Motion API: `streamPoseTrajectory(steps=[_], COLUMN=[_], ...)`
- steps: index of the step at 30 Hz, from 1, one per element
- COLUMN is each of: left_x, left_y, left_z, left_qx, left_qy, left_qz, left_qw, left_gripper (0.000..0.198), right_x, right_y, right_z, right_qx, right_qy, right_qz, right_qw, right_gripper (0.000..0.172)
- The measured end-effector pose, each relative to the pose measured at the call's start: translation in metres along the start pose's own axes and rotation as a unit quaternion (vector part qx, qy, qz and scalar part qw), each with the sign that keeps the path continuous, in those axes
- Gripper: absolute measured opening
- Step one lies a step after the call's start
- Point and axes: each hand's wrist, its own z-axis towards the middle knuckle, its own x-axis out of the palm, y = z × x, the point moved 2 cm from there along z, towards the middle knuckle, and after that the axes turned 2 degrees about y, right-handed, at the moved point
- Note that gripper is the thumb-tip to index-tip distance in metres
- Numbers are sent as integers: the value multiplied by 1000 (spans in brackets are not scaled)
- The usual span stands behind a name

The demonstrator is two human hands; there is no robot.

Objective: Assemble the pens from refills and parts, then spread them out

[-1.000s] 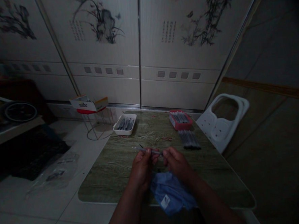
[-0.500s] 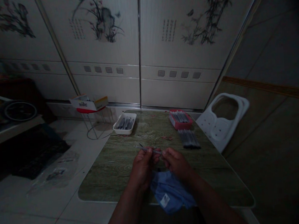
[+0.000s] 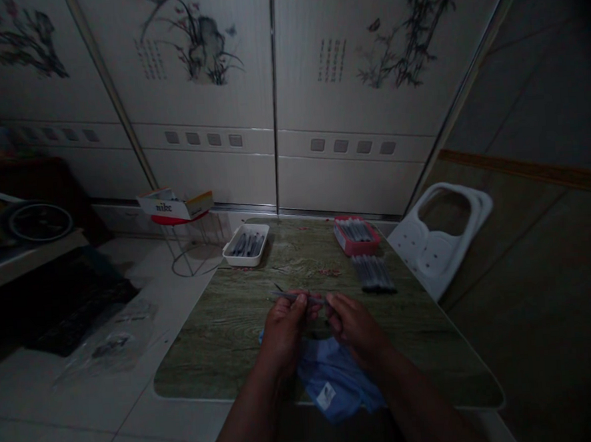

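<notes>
Above the table's near half, my left hand (image 3: 288, 325) pinches a slim pen (image 3: 310, 299), with its left end and a thin dark piece sticking out past the fingers. My right hand (image 3: 350, 321) is closed on the pen's other end, fingertips pressed together. Beneath my wrists a blue cloth (image 3: 338, 378) with a white label hangs over the table's front edge. Farther off, a white tray (image 3: 226, 252) holds several pens, and a pink basket (image 3: 361, 247) holds more. A row of pens (image 3: 373, 274) lies in front of the basket.
The wood-patterned table (image 3: 218, 346) has rounded corners and small reddish scraps (image 3: 330, 272) on top. A white folding chair (image 3: 437, 239) leans at the right. A red stool (image 3: 180, 219) with an open box (image 3: 170, 206) stands left, before sliding doors (image 3: 202, 173).
My right hand has shifted slightly right along with the pen's end. The pen lies a little flatter between my hands, and a bit of blue cloth now shows left of my left wrist.
</notes>
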Motion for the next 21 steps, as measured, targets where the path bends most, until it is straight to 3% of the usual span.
streamPoseTrajectory(steps=[6,10,16,21], left_x=[3,-2,-49,-60], left_y=[3,0,-20,-15], left_z=[-1,2,17,23], left_qx=[-17,-38,66,106], left_qy=[-14,-20,-216,-214], left_qz=[30,73,145,279], left_qw=[999,996,963,930], left_gripper=[43,52,41,38], right_x=[-4,-21,-69,-95], right_y=[-1,2,-3,-8], right_z=[1,6,16,29], right_qx=[-10,-43,-43,-65], right_qy=[-46,-95,-168,-193], right_qz=[-2,32,64,66], right_qw=[999,994,983,977], right_gripper=[45,38,33,29])
